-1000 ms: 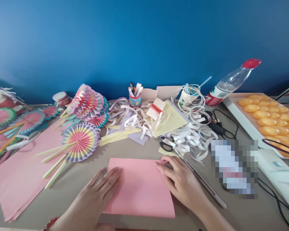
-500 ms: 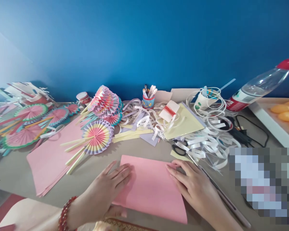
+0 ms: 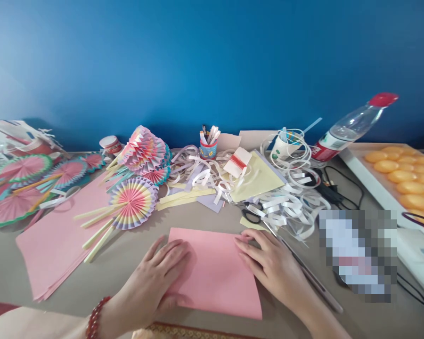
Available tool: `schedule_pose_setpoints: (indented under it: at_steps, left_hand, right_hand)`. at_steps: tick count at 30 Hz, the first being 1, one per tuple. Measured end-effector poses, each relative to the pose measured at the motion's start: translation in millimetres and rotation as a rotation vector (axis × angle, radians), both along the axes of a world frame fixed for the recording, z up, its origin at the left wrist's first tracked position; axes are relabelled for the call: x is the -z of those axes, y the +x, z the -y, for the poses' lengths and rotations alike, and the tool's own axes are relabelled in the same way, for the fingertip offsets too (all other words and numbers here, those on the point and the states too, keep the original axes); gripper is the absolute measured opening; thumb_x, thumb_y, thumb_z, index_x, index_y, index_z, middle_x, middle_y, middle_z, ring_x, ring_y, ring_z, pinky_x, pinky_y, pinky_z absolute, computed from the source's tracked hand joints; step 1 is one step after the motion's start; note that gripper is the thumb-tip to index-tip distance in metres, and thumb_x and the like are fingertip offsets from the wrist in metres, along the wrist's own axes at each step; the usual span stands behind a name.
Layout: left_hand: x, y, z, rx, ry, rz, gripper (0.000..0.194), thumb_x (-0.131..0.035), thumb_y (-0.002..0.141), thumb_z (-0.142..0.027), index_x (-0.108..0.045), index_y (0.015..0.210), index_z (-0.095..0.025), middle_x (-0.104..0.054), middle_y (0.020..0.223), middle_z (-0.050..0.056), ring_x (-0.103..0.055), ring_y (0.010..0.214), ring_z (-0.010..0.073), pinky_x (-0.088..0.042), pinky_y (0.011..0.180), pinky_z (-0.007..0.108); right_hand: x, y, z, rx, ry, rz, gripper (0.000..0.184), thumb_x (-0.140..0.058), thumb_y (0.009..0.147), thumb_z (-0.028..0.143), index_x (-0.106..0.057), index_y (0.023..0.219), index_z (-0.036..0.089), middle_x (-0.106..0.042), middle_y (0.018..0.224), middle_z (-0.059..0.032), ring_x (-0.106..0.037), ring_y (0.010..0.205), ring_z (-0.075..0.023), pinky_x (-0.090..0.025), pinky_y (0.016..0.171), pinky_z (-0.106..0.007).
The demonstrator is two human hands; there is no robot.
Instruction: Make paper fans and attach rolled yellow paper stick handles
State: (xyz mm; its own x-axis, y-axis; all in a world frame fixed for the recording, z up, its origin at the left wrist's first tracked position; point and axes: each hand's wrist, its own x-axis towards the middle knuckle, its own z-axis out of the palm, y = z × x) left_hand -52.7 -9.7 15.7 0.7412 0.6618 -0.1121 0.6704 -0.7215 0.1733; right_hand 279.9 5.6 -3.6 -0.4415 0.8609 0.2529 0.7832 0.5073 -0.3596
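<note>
A pink sheet of paper (image 3: 215,278) lies flat in front of me, apparently folded. My left hand (image 3: 162,270) rests on its left side, fingers stretched out flat and the thumb low by the near edge. On the right edge lies my right hand (image 3: 268,259), its fingers extended and the fingertips touching the paper near the far right corner. Just beyond that hand are black-handled scissors (image 3: 251,215) and a long, slim metal-coloured tool (image 3: 314,282), partly covered by the hand and paper strips.
Pink sheets (image 3: 56,249) lie at left beneath a pleated paper fan (image 3: 134,202); more fans (image 3: 24,167) lie further left. White paper strips (image 3: 282,207), a pen cup (image 3: 208,149), a tilted bottle (image 3: 349,127) and a tray of orange domes (image 3: 406,176) stand along the back and right.
The camera view has swung one way and partly back. My left thumb has moved up towards the paper's near edge. Both hands stay on the pink paper.
</note>
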Motion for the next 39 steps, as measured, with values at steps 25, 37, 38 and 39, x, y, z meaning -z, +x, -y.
schedule_pose_setpoints:
  at_steps: [25, 37, 38, 39]
  left_hand:
    - [-0.1, 44, -5, 0.187, -0.019, -0.003, 0.088, -0.030, 0.090, -0.077, -0.017, 0.159, -0.024, -0.020, 0.164, 0.014, -0.017, 0.151, 0.0364, -0.011, 0.121, 0.056]
    - [7.9, 39, -6, 0.209, -0.075, 0.067, 0.091, -0.038, 0.089, -0.075, -0.013, 0.160, -0.022, -0.016, 0.164, 0.018, -0.017, 0.151, 0.0386, -0.008, 0.120, 0.058]
    - [8.2, 40, -6, 0.207, -0.078, 0.065, 0.091, -0.038, 0.090, -0.075, -0.014, 0.159, -0.022, -0.016, 0.164, 0.018, -0.017, 0.151, 0.0386, -0.008, 0.120, 0.058]
    - [8.4, 40, -5, 0.205, -0.079, 0.062, 0.090, -0.037, 0.090, -0.075, -0.014, 0.159, -0.023, -0.017, 0.164, 0.018, -0.017, 0.151, 0.0384, -0.008, 0.120, 0.058]
  right_hand:
    - [12.8, 1, -3, 0.043, 0.071, -0.004, 0.031, -0.049, 0.094, 0.022, -0.060, 0.123, 0.021, -0.064, 0.115, -0.0118, -0.063, 0.105, -0.0268, -0.053, 0.087, -0.041]
    - [18.6, 2, -7, 0.010, 0.057, -0.010, 0.037, -0.051, 0.093, 0.025, -0.056, 0.130, 0.022, -0.064, 0.120, -0.0101, -0.061, 0.111, -0.0262, -0.051, 0.090, -0.038]
    - [17.9, 3, -7, 0.001, 0.052, -0.007, 0.036, -0.051, 0.093, 0.024, -0.057, 0.129, 0.023, -0.064, 0.119, -0.0096, -0.061, 0.110, -0.0259, -0.051, 0.090, -0.038]
    - [17.3, 3, -7, -0.008, 0.046, -0.004, 0.035, -0.052, 0.092, 0.024, -0.059, 0.127, 0.024, -0.064, 0.118, -0.0090, -0.061, 0.110, -0.0256, -0.052, 0.089, -0.038]
